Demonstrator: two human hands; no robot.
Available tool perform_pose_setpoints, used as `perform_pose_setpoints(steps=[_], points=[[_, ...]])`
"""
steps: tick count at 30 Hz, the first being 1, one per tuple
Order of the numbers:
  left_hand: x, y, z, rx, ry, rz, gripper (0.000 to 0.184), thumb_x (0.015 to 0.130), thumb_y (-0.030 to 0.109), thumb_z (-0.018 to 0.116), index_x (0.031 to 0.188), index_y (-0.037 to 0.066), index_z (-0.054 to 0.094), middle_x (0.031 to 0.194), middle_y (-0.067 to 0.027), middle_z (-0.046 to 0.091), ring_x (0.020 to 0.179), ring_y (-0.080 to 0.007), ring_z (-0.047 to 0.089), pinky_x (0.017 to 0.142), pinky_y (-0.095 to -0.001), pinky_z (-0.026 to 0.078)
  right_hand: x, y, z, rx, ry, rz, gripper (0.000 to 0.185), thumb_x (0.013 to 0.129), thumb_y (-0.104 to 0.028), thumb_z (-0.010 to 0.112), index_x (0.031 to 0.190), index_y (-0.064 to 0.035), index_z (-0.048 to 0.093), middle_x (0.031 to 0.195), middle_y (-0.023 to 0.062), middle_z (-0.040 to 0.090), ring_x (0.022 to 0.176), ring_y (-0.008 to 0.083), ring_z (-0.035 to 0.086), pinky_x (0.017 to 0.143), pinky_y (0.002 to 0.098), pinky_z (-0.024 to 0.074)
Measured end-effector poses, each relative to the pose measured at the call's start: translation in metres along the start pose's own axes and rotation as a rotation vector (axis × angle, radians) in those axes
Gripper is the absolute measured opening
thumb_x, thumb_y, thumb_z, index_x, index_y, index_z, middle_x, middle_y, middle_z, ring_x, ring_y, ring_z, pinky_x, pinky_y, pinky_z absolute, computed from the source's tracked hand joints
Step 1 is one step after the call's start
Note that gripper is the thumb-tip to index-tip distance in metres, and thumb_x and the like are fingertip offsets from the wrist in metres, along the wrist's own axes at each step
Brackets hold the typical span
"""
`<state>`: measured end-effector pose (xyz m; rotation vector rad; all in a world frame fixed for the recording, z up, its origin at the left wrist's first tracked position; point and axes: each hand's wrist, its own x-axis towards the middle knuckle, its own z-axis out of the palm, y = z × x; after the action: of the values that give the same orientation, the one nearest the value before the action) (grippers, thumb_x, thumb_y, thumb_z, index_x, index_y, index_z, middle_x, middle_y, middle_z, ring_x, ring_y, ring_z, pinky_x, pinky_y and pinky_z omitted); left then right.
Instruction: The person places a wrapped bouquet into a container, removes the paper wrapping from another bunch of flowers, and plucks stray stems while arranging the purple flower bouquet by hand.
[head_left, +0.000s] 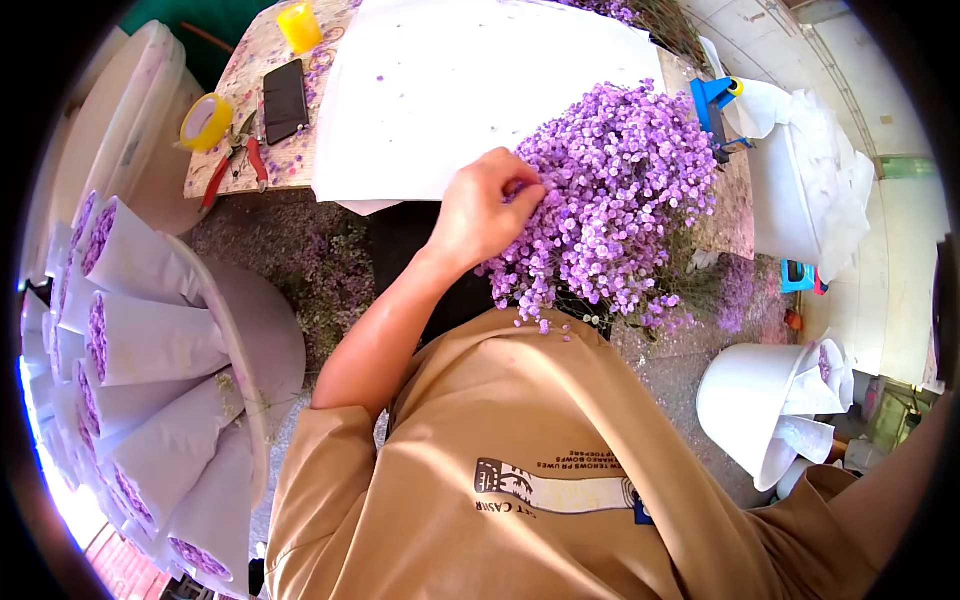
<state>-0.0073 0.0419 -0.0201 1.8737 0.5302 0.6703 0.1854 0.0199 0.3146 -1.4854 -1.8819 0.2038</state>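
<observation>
A large bunch of purple baby's breath (615, 190) fills the space at the table's front edge, right of centre. My left hand (488, 205) reaches to the left side of this bunch, its fingers curled and the thumb and forefinger pinched on the outer blossoms. The exact sprig between the fingertips is hard to make out. Behind the hand, a stack of white wrapping sheets (420, 90) lies on the table. My right arm (905, 490) runs out past the right edge of the view, and the right hand cannot be seen.
Left on the wooden table (235, 95) are pruning shears (237, 162), a phone (286, 100) and yellow tape rolls (206, 122). A blue tape dispenser (712, 105) stands right. White-wrapped bunches (150, 340) fill a bucket (270, 330) at left. Another white bucket (735, 400) stands lower right.
</observation>
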Motion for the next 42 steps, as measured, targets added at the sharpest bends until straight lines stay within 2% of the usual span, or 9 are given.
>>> perform_pose_setpoints(steps=[5,11,13,14,15,18,25,30,42], points=[[0.003,-0.035,-0.029,-0.87,0.02,-0.436,0.01,0.098,0.013,0.061,0.098,0.004,0.064,0.079,0.0009,0.056,0.061,-0.0054,0.041,0.052,-0.0206,0.031,-0.008,0.002,-0.002,-0.006,0.043,0.007,0.089,0.088,-0.044,0.077,0.157,-0.0163,0.027,0.154,0.0286,0.035,0.138,0.0335,0.047,0.111,0.0441,0.0447],[0.023,-0.036,-0.025,-0.828,-0.089,-0.486,0.017,0.098,0.017,0.056,0.101,0.002,0.065,0.078,0.0008,0.053,0.057,-0.0037,0.037,0.049,-0.0205,0.026,-0.007,0.001,0.0,-0.019,0.072,-0.004,0.087,0.088,-0.044,0.077,0.155,-0.0153,0.03,0.152,0.028,0.038,0.136,0.033,0.048,0.111,0.0448,0.0448],[0.03,-0.03,-0.015,-0.561,-0.076,-0.461,0.016,0.097,0.016,0.06,0.099,0.002,0.067,0.073,0.0013,0.052,0.057,-0.0024,0.035,0.049,-0.0211,0.024,-0.007,-0.001,0.0,-0.032,0.077,-0.003,0.086,0.088,-0.044,0.077,0.155,-0.015,0.031,0.152,0.0278,0.038,0.136,0.0328,0.049,0.111,0.045,0.0449],[0.033,-0.029,-0.012,-0.505,-0.06,-0.398,0.017,0.095,0.015,0.064,0.099,0.0,0.07,0.077,-0.0013,0.06,0.065,-0.0042,0.047,0.056,-0.0219,0.036,-0.006,-0.003,-0.001,-0.038,0.08,-0.005,0.086,0.088,-0.044,0.077,0.155,-0.0148,0.031,0.152,0.0277,0.039,0.136,0.0327,0.049,0.111,0.0451,0.0449],[0.035,-0.031,-0.009,-0.507,-0.056,-0.394,0.017,0.095,0.015,0.064,0.099,0.0,0.07,0.077,-0.0013,0.06,0.065,-0.0042,0.047,0.056,-0.0219,0.036,-0.004,-0.005,0.0,-0.042,0.084,-0.011,0.086,0.088,-0.045,0.077,0.155,-0.0147,0.032,0.151,0.0276,0.039,0.135,0.0327,0.049,0.111,0.0452,0.045],[0.039,-0.038,-0.008,-0.375,-0.152,-0.234,0.022,0.093,0.014,0.067,0.104,-0.004,0.072,0.098,-0.0084,0.073,0.095,-0.0138,0.062,0.09,-0.0288,0.047,0.001,-0.01,0.004,-0.045,0.092,-0.032,0.085,0.088,-0.045,0.077,0.154,-0.0142,0.033,0.151,0.0273,0.04,0.135,0.0324,0.05,0.11,0.0455,0.045],[0.042,-0.048,-0.01,-0.266,-0.205,-0.253,0.023,0.09,0.014,0.068,0.105,-0.002,0.075,0.096,-0.0097,0.074,0.092,-0.0145,0.063,0.087,-0.0307,0.049,0.017,-0.016,0.019,-0.021,0.089,-0.095,0.082,0.088,-0.046,0.077,0.152,-0.0131,0.036,0.149,0.0267,0.043,0.133,0.0318,0.051,0.11,0.0463,0.0452],[0.041,-0.044,-0.008,-0.283,-0.228,-0.164,0.022,0.084,0.006,0.076,0.105,0.001,0.076,0.077,0.0025,0.057,0.074,-0.0079,0.047,0.07,-0.0253,0.043,0.012,-0.018,0.019,-0.031,0.113,-0.091,0.081,0.088,-0.046,0.076,0.151,-0.0123,0.038,0.148,0.0262,0.045,0.132,0.0313,0.052,0.11,0.0468,0.0454],[0.039,-0.043,-0.005,-0.191,-0.135,-0.122,0.014,0.084,0.005,0.077,0.097,0.001,0.075,0.077,0.0024,0.056,0.073,-0.0087,0.048,0.069,-0.0262,0.044,-0.005,-0.024,0.006,-0.069,0.187,-0.095,0.078,0.088,-0.047,0.076,0.149,-0.0104,0.043,0.145,0.0251,0.049,0.129,0.0303,0.055,0.109,0.0481,0.0457]])
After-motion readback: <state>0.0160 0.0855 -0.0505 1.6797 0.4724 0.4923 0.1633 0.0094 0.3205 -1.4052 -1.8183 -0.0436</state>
